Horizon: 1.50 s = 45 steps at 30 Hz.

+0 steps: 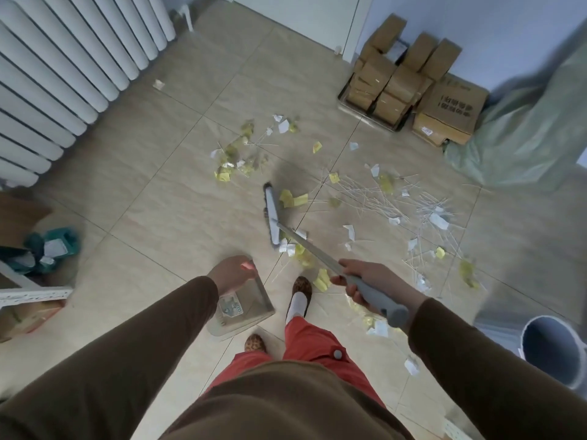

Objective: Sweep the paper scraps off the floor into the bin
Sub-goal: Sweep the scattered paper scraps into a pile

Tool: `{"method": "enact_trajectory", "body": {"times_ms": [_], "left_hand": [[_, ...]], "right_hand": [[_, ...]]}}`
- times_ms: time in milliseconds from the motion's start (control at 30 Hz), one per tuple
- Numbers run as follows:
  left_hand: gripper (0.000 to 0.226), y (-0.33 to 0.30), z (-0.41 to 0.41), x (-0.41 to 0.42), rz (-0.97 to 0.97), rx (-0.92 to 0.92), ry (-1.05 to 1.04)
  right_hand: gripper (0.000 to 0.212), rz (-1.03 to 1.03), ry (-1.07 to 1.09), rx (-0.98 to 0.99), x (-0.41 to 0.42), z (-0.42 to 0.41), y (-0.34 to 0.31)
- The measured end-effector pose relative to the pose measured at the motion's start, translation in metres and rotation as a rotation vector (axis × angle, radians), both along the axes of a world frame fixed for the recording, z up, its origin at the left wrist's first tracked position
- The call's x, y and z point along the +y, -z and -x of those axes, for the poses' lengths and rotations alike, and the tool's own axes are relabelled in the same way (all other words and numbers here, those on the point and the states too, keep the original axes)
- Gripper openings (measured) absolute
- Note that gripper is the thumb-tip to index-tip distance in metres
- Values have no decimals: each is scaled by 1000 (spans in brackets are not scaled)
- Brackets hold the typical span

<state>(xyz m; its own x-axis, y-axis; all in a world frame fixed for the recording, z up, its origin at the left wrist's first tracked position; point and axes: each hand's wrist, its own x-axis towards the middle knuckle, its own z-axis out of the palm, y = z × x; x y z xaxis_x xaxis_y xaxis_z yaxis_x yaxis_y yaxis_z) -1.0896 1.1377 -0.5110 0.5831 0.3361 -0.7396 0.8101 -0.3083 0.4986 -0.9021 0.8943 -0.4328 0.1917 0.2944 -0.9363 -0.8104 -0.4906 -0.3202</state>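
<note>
Holding the broom [320, 249] tight, the right hand [365, 281] pushes light scraps [287, 198]; the left hand [230, 274] grips the dustpan [251, 303].

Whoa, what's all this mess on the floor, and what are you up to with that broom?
A person is sweeping up. The right hand grips the grey broom, its head down on the tiled floor among yellow and white paper scraps and thin white sticks. The left hand holds a dustpan by their feet. Scraps still lie widely scattered, and the grey bin waits at the right.
</note>
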Motion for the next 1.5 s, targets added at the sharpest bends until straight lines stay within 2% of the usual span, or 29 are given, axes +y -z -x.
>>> {"method": "enact_trajectory", "body": {"times_ms": [233,367,533,733,867,967,1167,1267,1433,1500], "left_hand": [[25,-22,-67,28,-64,-81,-100],[14,-33,-73,49,-76,-120,-214],[15,-36,-76,68,-130,-133,-325],[19,-33,-104,97,-112,-148,-382],[20,-25,-127,128,-97,-149,-385],[20,-20,-143,158,-88,-130,-377],[18,-9,-188,221,-18,-98,-342],[14,-9,-215,244,-15,-115,-283],[15,-17,-250,269,7,-145,-258],[16,-16,-257,275,1,-141,-241]], "right_hand": [[29,-172,-42,58,35,-58,-4],[23,-269,-58,96,85,-73,-4],[18,-327,-22,224,154,-95,-4],[32,-341,50,299,248,-109,16],[10,-348,75,312,313,-124,24],[7,-305,114,283,342,-140,34],[6,-124,148,247,306,-177,35],[20,-42,152,268,273,-188,14],[11,-53,219,284,241,-196,-30],[17,-99,224,308,241,-204,-41]]}}
